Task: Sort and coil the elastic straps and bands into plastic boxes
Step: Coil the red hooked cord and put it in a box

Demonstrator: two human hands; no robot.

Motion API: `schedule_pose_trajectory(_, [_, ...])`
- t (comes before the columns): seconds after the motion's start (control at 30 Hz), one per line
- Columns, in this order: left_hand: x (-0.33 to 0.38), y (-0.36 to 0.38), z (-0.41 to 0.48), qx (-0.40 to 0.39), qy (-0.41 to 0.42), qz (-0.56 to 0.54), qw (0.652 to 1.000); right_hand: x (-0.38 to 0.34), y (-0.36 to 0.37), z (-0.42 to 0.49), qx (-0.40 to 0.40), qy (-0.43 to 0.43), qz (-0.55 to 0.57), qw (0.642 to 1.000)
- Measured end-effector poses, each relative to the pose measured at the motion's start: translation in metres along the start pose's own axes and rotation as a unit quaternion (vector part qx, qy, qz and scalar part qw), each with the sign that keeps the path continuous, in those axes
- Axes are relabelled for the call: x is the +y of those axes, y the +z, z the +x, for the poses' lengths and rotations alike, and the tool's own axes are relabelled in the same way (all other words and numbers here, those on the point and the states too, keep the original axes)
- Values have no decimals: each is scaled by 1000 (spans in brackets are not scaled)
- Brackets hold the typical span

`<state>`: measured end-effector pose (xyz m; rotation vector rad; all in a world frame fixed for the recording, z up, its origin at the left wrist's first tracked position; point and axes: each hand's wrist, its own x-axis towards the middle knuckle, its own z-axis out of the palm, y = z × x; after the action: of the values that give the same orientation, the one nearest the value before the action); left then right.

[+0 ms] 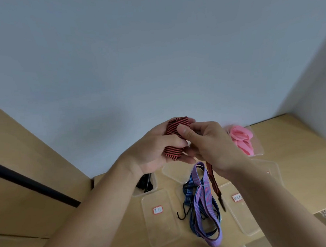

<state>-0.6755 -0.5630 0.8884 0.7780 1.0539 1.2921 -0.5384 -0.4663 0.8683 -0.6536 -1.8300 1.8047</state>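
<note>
My left hand grips a coil of red-and-black striped elastic strap above the table. My right hand pinches the same strap beside the coil, and its loose tail hangs down toward the table. Below lie a purple striped strap and a blue strap tangled together, with a black hook at their left. Pink bands fill a clear plastic box at the right. A black strap sits in another clear box at the left.
A clear lid with a red-framed label lies flat on the wooden table. Another labelled lid lies under my right forearm. An empty clear box sits under my hands. A white wall rises behind; a wooden panel with a black bar stands left.
</note>
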Motion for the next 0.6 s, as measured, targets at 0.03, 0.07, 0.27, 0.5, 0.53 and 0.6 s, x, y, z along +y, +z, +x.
schedule_pose_trajectory(0.03, [-3,2,2,-5,7,-22,1000,0,1,-1,-3,-4,6,1000])
schedule_pose_trajectory(0.07, [-6,4,5,-3,18,-28,999,-1,0,-2,2,-7,1,1000])
schedule_pose_trajectory(0.27, [-11,16,17,157,91,380,907,-3,5,-7,107,0,-151,983])
schedule_pose_trajectory(0.5, [-13,30,13,173,159,430,871,-12,4,-2,102,28,-133,985])
schedule_pose_trajectory(0.53, [-9,27,9,134,113,338,925,-12,3,-2,95,46,-98,990])
schedule_pose_trajectory(0.6, [-2,23,3,46,27,121,991,-12,4,-2,61,93,-25,993])
